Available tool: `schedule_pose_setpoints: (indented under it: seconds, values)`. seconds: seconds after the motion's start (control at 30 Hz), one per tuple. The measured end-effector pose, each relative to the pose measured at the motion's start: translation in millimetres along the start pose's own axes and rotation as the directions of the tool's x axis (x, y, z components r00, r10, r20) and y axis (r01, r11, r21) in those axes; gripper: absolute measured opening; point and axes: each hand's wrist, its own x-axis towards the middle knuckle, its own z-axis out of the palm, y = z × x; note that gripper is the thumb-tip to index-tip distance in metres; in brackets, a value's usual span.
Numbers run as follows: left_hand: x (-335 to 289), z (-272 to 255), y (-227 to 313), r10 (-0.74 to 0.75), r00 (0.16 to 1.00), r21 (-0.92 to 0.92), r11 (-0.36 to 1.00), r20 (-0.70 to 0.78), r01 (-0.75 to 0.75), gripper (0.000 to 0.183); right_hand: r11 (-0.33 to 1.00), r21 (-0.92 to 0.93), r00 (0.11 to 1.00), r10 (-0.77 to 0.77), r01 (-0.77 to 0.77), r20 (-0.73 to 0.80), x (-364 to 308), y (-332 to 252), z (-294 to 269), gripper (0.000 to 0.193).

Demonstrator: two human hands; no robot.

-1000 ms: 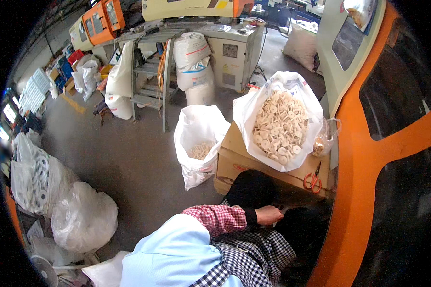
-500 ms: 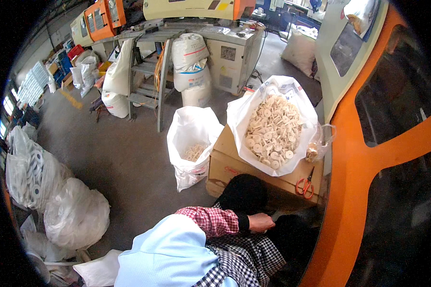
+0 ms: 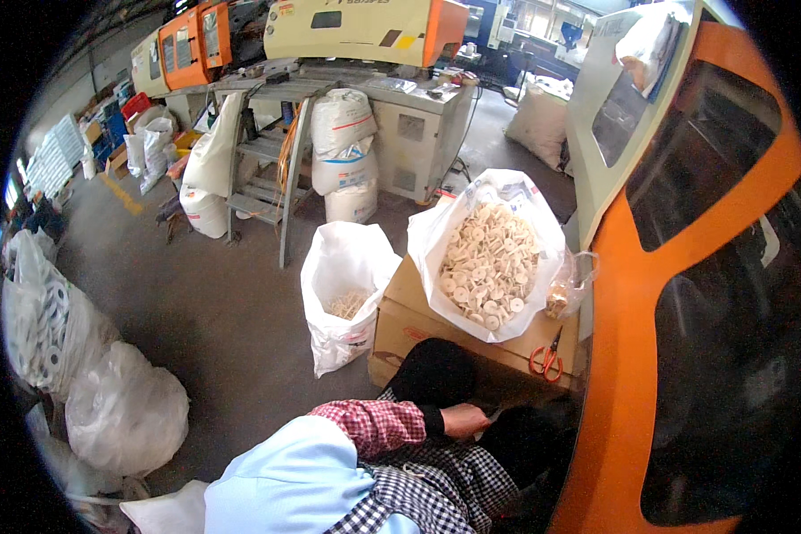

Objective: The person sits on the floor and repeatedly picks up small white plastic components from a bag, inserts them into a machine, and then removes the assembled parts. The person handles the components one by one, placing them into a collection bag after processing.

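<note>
My left hand (image 3: pixel 465 421) rests low between my dark-clad knees, its arm in a red checked sleeve with a black cuff. The fingers look closed, and whatever may be in them is hidden. My right hand is out of view. Ahead of my knees, a large open white sack (image 3: pixel 550 267) full of small off-white disc-headed parts (image 3: pixel 491 262) stands on a cardboard box (image 3: pixel 399 335). Red-handled scissors (image 3: pixel 547 363) lie on the box at its near right. On the floor left of the box is another open white sack (image 3: pixel 327 343), with thin off-white pieces (image 3: pixel 347 305) inside.
An orange machine frame (image 3: pixel 618 356) with dark windows rises close on my right. Clear plastic bags (image 3: pixel 126 409) bulge at the left. Beyond are metal steps (image 3: pixel 260 178), stacked full sacks (image 3: pixel 343 165) and a pale cabinet (image 3: pixel 414 133). A small clear bag (image 3: pixel 568 289) sits beside the large sack.
The view has tilted up a little, so the surroundings sit lower and slightly further left. My left hand stays between my knees. The sacks and scissors keep their places.
</note>
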Motion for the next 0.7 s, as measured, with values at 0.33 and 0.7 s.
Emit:
schedule_pose_setpoints:
  seconds: [0.33,0.7]
  values:
    - [10,-45,36,0.116,0.975,-0.066,0.989,-0.187,-0.13,0.013,0.46,0.687,0.695,0.713,-0.563,0.092,18,-38,86,0.05]
    - [106,-156,211,0.403,0.685,-0.075,0.829,-0.607,-0.555,0.034,0.42,0.791,0.831,0.522,-0.445,0.191,75,-69,178,0.052]
